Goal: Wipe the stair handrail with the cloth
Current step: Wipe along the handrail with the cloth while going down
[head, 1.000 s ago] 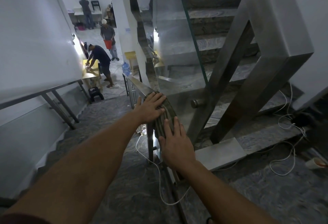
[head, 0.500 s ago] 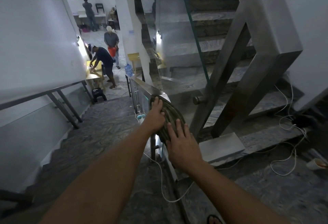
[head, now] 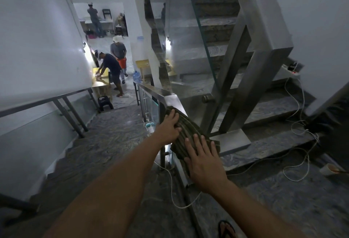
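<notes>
A dark green striped cloth (head: pixel 188 134) is draped over the top of the steel stair handrail (head: pixel 162 91), which runs down and away from me. My left hand (head: pixel 169 127) clutches the cloth's far left edge, fingers curled into the fabric. My right hand (head: pixel 203 159) lies flat on the cloth's near end, fingers spread and pressing it onto the rail. The stretch of rail beneath the cloth is hidden.
Stairs drop away at the left beside a second wall handrail (head: pixel 45 101). A thick steel post (head: pixel 264 67) and glass panel rise at the right. White cables (head: pixel 298 124) trail over the landing by a cup (head: pixel 327 169). Three people (head: pixel 111 67) work below.
Both hands and the cloth have slid back along the rail towards me, baring more steel beyond the cloth. My left hand has shifted from flat on top to gripping the cloth's edge.
</notes>
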`<state>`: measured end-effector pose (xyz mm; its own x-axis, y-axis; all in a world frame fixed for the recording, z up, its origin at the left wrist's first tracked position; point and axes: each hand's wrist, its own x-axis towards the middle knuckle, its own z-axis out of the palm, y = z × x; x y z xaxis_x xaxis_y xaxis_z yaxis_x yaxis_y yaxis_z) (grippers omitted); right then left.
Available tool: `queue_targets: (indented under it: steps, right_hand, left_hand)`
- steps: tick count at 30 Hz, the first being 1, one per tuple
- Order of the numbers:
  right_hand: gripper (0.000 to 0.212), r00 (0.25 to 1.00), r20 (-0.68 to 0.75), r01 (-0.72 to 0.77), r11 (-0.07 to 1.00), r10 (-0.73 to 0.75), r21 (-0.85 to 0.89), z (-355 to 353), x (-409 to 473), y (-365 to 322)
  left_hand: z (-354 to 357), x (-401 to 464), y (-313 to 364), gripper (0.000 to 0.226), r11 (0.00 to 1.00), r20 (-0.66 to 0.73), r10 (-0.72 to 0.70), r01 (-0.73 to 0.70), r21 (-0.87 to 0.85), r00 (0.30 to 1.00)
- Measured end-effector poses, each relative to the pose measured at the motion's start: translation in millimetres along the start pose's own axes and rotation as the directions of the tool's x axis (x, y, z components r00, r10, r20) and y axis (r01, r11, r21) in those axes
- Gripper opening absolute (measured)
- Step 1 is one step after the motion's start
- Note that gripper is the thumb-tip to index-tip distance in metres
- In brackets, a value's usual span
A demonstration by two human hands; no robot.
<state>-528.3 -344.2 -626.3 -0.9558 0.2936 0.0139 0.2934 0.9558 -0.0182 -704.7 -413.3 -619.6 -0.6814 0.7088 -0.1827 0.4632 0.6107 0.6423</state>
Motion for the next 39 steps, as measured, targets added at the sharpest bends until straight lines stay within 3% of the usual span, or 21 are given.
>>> queue_targets:
  steps: [4, 7, 10, 12, 15, 18, 29, 39]
  right_hand:
    - [0.058, 0.998, -0.039, 0.04, 0.999, -0.041, -0.027, 2.1, -20.3, 16.8]
    - [0.054, 0.993, -0.076, 0.086, 0.996, -0.088, -0.026, 4.1, -31.2, 39.6]
    - [0.075, 0.991, -0.08, 0.103, 0.995, -0.103, -0.004, 1.8, -38.6, 60.7]
    - [0.077, 0.992, -0.072, 0.103, 0.995, -0.102, -0.002, -2.7, -39.1, 71.1]
    - [0.07, 0.99, -0.092, 0.103, 0.995, -0.102, 0.008, -8.3, -33.3, 86.9]
    - [0.061, 0.983, -0.151, 0.116, 0.992, -0.107, 0.05, -12.4, -28.5, 99.6]
    - [0.058, 0.963, -0.243, 0.155, 0.975, -0.113, 0.158, -8.5, -14.5, 132.8]
    - [0.057, 0.978, -0.201, 0.101, 0.968, -0.055, 0.228, -4.6, -6.2, 156.9]
  left_hand:
    - [5.1, -16.7, 5.1, 0.064, 0.963, -0.023, 0.035, -0.027, 0.268, 0.999]
    - [8.4, -34.6, 12.3, 0.065, 0.931, -0.055, 0.112, -0.086, 0.354, 0.992]
    - [17.2, -55.0, 21.0, 0.068, 0.913, -0.092, 0.201, -0.153, 0.378, 0.975]
    - [26.2, -65.9, 26.8, 0.072, 0.901, -0.138, 0.258, -0.187, 0.391, 0.956]
    - [42.4, -77.7, 34.4, 0.079, 0.884, -0.169, 0.288, -0.194, 0.426, 0.943]
    - [61.3, -86.2, 43.8, 0.072, 0.883, -0.143, 0.275, -0.191, 0.43, 0.951]
    - [85.1, -81.6, 64.8, 0.066, 0.819, -0.113, 0.262, -0.159, 0.552, 0.958]
    - [87.5, -74.9, 90.3, 0.064, 0.765, -0.017, 0.271, -0.205, 0.61, 0.963]
